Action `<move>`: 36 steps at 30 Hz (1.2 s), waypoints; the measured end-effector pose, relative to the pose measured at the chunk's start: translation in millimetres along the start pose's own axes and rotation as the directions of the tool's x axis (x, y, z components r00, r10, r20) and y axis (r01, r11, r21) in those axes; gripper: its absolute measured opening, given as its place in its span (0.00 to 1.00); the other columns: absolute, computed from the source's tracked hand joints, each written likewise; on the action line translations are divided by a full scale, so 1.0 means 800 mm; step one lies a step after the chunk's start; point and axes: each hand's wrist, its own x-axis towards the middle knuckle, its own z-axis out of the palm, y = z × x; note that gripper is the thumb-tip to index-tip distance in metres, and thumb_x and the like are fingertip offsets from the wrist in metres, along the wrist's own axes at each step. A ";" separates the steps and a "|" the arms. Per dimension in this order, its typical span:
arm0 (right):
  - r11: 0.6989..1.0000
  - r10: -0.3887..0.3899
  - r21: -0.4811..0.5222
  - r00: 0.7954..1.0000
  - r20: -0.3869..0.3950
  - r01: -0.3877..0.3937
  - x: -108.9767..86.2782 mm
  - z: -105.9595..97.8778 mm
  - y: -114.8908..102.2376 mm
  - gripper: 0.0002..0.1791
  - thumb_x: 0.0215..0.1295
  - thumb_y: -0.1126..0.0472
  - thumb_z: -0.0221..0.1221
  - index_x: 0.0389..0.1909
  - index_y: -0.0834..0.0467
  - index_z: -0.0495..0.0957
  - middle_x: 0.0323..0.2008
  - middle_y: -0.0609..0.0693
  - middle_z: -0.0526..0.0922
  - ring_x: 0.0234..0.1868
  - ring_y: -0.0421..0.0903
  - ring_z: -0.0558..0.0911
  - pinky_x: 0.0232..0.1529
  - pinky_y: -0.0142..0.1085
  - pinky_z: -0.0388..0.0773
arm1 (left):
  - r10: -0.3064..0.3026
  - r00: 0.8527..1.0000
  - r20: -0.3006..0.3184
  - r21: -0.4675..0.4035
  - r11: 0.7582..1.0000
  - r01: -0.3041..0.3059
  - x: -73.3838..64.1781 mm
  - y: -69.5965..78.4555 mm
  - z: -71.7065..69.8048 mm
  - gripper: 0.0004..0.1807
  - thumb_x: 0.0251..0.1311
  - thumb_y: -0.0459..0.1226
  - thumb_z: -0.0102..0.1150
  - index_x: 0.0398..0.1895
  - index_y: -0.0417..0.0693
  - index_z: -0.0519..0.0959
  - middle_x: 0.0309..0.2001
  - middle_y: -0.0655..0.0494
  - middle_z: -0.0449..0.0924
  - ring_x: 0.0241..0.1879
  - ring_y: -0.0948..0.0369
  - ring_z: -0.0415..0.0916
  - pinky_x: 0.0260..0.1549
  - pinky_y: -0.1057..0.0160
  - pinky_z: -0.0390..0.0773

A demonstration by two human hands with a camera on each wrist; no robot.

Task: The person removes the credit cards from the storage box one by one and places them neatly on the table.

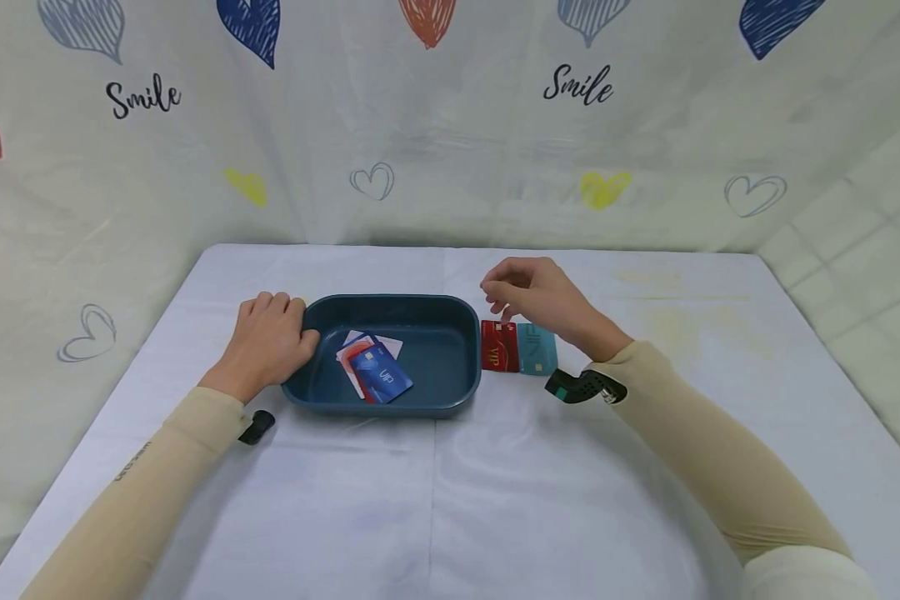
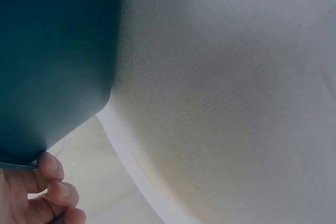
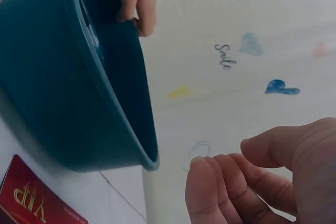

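A dark blue-green plastic basin (image 1: 450, 408) stands on the white-covered table. My left hand (image 1: 266, 342) grips its left rim; in the left wrist view, fingertips (image 2: 51, 167) curl under the lip. Inside lie several overlapping cards, with a blue VIP card (image 1: 381, 372) on top. To the basin's right, a red VIP card (image 1: 499, 348) and a teal card (image 1: 537, 349) lie side by side on the cloth. Above these two cards is my right hand (image 1: 536, 296), its fingers loosely bent. The right wrist view shows nothing between its thumb and fingers.
The white tablecloth (image 1: 360, 508) reaches back to a pale curtain (image 1: 465, 108) printed with hearts and "Smile". Each wrist carries a dark strap-on device, such as the right wrist device (image 1: 581, 387).
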 end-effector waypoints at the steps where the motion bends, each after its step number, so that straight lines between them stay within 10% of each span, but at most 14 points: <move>1: 1.000 -0.009 -0.003 1.000 0.004 0.009 0.001 0.002 -0.002 0.12 0.74 0.53 0.60 0.49 0.55 0.83 0.42 0.58 0.87 0.42 0.57 0.88 0.49 0.50 0.86 | -0.001 1.000 0.000 -0.001 1.000 0.001 0.000 0.000 0.000 0.21 0.70 0.44 0.44 0.48 0.32 0.74 0.41 0.39 0.74 0.47 0.42 0.65 0.56 0.38 0.66; 36: 0.980 -0.178 -0.060 0.966 0.186 0.192 0.048 0.074 -0.053 0.10 0.72 0.55 0.62 0.47 0.54 0.84 0.35 0.52 0.86 0.33 0.48 0.87 0.45 0.53 0.87 | -0.013 1.000 0.007 -0.012 1.000 0.013 0.002 -0.004 0.005 0.21 0.71 0.44 0.44 0.50 0.32 0.74 0.43 0.40 0.74 0.48 0.43 0.66 0.59 0.38 0.65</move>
